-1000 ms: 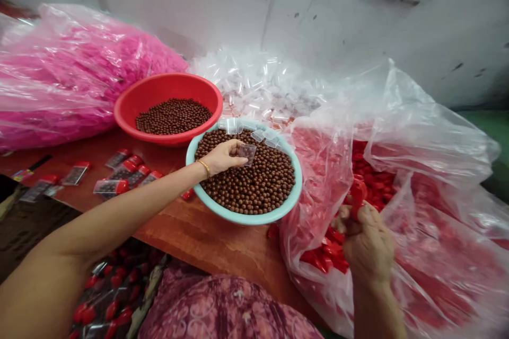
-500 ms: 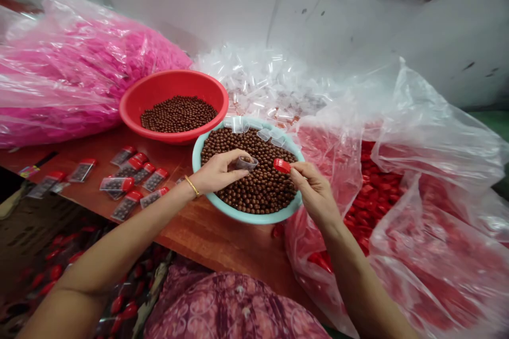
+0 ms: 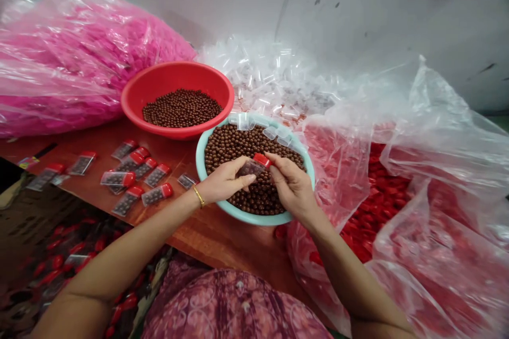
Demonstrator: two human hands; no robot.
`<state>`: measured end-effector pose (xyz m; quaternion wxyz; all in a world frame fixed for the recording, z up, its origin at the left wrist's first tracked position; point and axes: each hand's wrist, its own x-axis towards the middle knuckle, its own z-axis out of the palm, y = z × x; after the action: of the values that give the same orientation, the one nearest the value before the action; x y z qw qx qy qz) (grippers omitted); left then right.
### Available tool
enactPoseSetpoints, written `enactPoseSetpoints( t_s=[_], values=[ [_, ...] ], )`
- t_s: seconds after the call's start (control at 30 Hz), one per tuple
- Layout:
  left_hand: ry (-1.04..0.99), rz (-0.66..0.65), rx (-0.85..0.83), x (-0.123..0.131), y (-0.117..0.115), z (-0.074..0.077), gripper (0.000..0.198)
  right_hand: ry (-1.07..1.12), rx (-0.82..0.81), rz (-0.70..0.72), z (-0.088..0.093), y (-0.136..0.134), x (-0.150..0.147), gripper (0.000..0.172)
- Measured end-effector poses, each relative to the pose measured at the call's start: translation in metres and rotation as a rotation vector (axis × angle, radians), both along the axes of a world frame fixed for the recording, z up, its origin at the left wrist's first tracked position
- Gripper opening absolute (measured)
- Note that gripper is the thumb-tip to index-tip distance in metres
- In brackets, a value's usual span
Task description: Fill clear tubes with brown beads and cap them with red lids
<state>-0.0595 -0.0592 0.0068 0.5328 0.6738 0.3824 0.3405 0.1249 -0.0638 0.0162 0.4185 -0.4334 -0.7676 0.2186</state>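
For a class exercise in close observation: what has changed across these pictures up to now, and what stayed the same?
The right hand has moved from the bag of red caps to the teal basin. The red cap it brought now sits on the small clear tube held by the left hand. The red basin of brown beads stayed put.

On a wooden table, a basin of chocolate balls sits just in front of a second basin. Capped vials lie to the left, a plastic bag of caps to the right, loose vials behind.
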Motion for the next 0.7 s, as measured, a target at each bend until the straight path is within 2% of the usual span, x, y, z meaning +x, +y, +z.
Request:
enactPoseSetpoints(
  t_s=[0.1,0.23,0.33,0.4,0.6,0.7],
  values=[
    [-0.028,-0.011,-0.042,-0.0011,0.0001,0.0004,0.018,-0.091,0.181,0.066,-0.0009,0.0011,-0.0057,0.034],
    [-0.011,0.078,0.012,-0.0021,-0.0003,0.0033,0.019,-0.115,0.260,0.083,-0.0011,-0.0001,-0.0103,0.041],
    [-0.011,0.135,0.037,-0.0022,-0.0005,0.0028,0.028,-0.164,0.315,0.109,-0.0031,-0.0018,-0.0108,0.047],
    [0.006,0.155,0.033,-0.0018,-0.0008,0.0014,0.030,-0.209,0.338,0.123,-0.0051,-0.0030,-0.0106,0.049],
    [0.088,0.226,0.064,-0.0007,-0.0033,0.0034,0.015,-0.333,0.331,0.082,-0.0061,-0.0073,-0.0105,0.049],
    [0.129,0.222,0.088,-0.0010,-0.0049,0.0053,0.009,-0.333,0.286,0.175,-0.0034,-0.0075,-0.0079,0.047]
  ],
)
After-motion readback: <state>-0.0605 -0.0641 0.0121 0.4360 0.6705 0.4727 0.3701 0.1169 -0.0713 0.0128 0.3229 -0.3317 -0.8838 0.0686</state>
